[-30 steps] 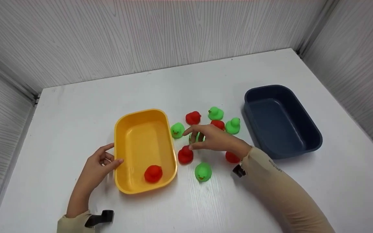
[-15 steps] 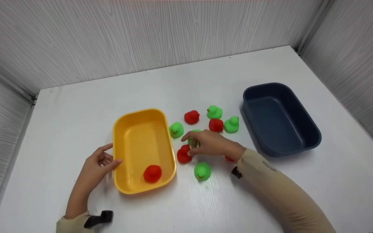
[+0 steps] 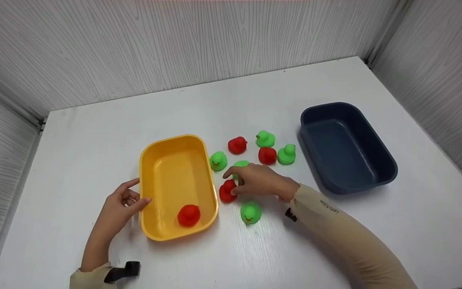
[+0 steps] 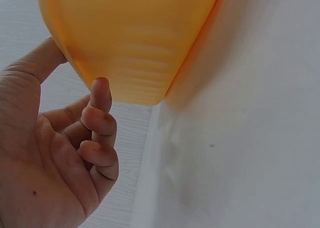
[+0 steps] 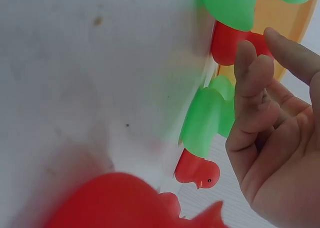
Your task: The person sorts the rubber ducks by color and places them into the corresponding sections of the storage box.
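In the head view, my left hand [image 3: 120, 204] holds the left rim of a yellow tub [image 3: 175, 172], thumb over the edge and fingers outside. One red rubber duck [image 3: 189, 215] lies inside it. My right hand [image 3: 259, 178] reaches down just right of the tub, its thumb and index finger around another red rubber duck [image 3: 226, 194] on the table. That duck is partly hidden by the thumb. A green duck [image 3: 240, 163] shows partly behind the hand. In the right wrist view, the fingertips are by the red duck [image 5: 227, 45].
Green ducks [image 3: 218, 160] and red ducks [image 3: 267, 155] stand scattered between the tub and a navy tub [image 3: 347, 160] at the right. Nearest the front is a green duck [image 3: 251, 212]. A red duck [image 5: 110, 203] sits close to my right wrist, mostly hidden in the head view.
My right hand has moved slightly down and toward the near red duck, its thumb now overlapping the duck. The left hand still holds the tub in place.
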`<state>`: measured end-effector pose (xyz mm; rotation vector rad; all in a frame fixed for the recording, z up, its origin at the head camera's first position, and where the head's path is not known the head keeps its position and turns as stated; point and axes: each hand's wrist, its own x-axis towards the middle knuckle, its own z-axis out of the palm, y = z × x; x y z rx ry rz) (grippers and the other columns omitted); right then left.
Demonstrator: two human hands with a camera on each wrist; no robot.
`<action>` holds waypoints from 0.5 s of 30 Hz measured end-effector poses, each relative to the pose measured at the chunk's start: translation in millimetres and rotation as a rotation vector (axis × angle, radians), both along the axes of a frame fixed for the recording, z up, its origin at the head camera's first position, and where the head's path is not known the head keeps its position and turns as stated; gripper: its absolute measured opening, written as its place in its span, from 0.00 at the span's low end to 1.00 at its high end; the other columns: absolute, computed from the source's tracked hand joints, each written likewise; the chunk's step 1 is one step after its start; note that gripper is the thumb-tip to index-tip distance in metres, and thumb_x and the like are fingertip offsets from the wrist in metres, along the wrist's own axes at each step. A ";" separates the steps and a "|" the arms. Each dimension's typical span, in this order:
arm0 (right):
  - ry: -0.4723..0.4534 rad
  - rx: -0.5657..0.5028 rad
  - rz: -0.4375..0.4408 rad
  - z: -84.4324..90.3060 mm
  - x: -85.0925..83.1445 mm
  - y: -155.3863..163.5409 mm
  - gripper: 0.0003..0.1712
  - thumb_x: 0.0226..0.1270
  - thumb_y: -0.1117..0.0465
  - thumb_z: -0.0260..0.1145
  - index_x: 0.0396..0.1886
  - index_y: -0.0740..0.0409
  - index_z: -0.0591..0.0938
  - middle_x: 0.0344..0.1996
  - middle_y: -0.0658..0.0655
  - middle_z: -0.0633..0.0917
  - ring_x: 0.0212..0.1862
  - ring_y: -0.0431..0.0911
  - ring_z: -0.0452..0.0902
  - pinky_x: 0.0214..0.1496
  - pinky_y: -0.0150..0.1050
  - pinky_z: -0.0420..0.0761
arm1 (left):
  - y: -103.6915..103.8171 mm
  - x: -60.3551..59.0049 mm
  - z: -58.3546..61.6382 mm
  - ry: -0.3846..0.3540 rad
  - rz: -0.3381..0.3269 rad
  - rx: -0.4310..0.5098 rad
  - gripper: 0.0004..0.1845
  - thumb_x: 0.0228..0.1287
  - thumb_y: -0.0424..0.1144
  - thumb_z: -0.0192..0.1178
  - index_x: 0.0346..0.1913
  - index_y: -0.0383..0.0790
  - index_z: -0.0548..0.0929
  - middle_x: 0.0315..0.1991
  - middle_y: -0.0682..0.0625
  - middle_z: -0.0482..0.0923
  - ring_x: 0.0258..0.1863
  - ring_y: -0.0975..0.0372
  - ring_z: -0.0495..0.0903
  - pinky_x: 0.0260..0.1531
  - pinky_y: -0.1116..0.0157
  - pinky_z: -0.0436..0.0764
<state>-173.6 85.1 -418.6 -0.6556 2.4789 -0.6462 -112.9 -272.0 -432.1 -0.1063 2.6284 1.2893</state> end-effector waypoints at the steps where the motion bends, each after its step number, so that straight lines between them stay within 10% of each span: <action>1: 0.002 0.007 0.001 -0.5 0.0 -0.6 0.23 0.64 0.52 0.67 0.60 0.42 0.77 0.28 0.47 0.81 0.33 0.44 0.75 0.39 0.36 0.75 | -0.2 0.0 -0.2 -0.001 -0.002 -0.001 0.37 0.62 0.51 0.64 0.70 0.42 0.64 0.37 0.50 0.73 0.32 0.65 0.70 0.28 0.72 0.70; 15: 0.015 0.044 0.005 -1.1 3.1 -4.3 0.21 0.65 0.52 0.66 0.58 0.44 0.78 0.32 0.47 0.81 0.35 0.44 0.74 0.40 0.36 0.76 | 0.1 0.7 -1.3 0.006 -0.004 0.005 0.37 0.62 0.51 0.64 0.70 0.42 0.64 0.37 0.50 0.74 0.31 0.65 0.70 0.28 0.72 0.71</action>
